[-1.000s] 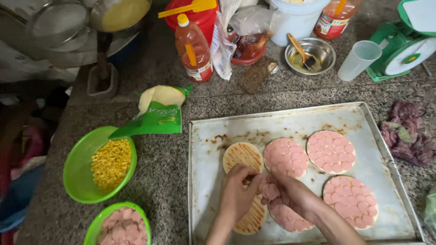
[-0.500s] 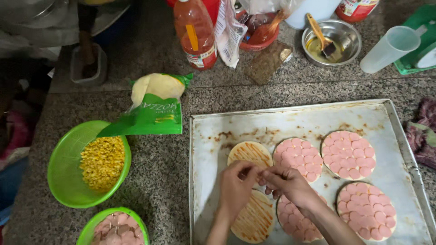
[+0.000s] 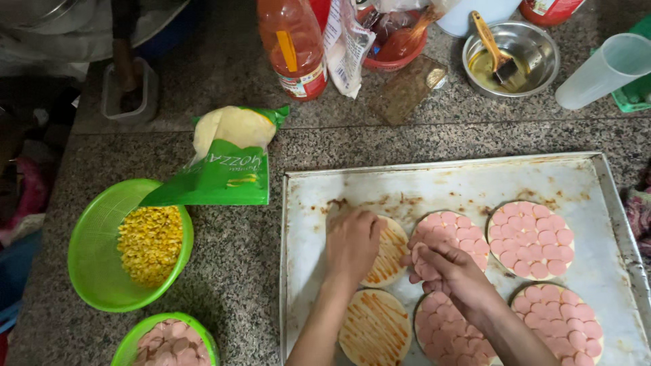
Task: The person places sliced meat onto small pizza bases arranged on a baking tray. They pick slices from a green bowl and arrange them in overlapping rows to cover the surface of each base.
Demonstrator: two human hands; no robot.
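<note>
Pink sausage slices [image 3: 428, 270] sit pinched in the fingers of the right hand [image 3: 453, 274], just over a sauced round base [image 3: 388, 252] on the metal tray [image 3: 434, 186]. The left hand [image 3: 352, 244] lies flat on that base, fingers together. Three bases covered in slices lie alongside, one more bare sauced base [image 3: 375, 328] below. A green bowl of corn [image 3: 132, 244] stands on the granite tabletop [image 3: 237, 271].

Two bare forearms are seen, with no sleeve, glove, watch or bracelet worn on either. The left hand [image 3: 352, 245] is shown uncovered to the fingertips, and no ring can be made out. The right hand [image 3: 453, 272] is likewise left bare, with short, unpainted nails.
</note>
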